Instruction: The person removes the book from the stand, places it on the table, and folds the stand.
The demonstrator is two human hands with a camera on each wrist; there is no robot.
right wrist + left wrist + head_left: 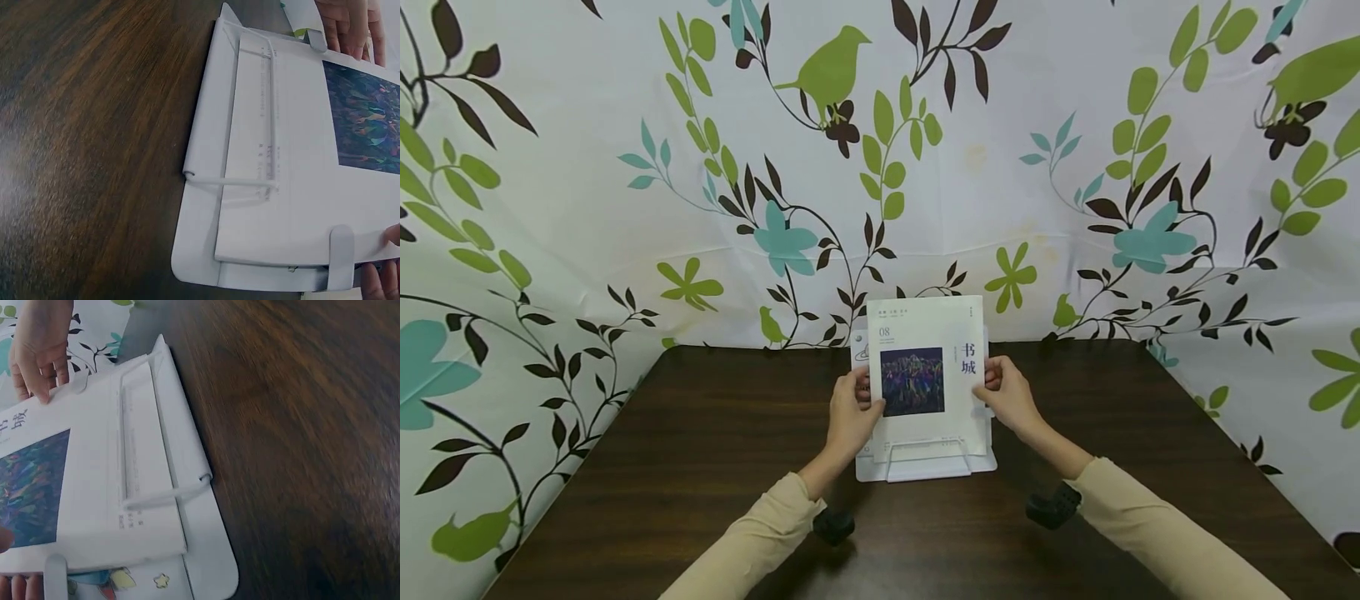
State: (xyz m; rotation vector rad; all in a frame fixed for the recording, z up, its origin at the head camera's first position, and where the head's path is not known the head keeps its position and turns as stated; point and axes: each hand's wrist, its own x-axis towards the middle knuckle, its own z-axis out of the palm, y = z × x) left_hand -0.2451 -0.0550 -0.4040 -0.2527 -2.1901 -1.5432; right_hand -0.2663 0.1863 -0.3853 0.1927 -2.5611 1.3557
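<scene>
A pale book [917, 329] with a dark colourful picture on its cover leans upright on a white book stand [868, 472]. My left hand [852, 417] holds the book's left edge, thumb on the cover and the other fingers behind. On the opposite edge, my right hand [1011, 396] grips it the same way. A white wire holder [231, 181] crosses the lower part of the cover. Flat side clips of the stand, one [56, 575] in the left wrist view and another [341, 256] in the right, lap over the book's edges. A cartoon-patterned sheet [128, 584] shows behind the book.
The stand is near the back of a dark wooden table [737, 433]. Behind the table hangs a white cloth [925, 250] printed with leaves and birds. Black devices sit at the left wrist [833, 527] and right wrist [1052, 507], low over the tabletop.
</scene>
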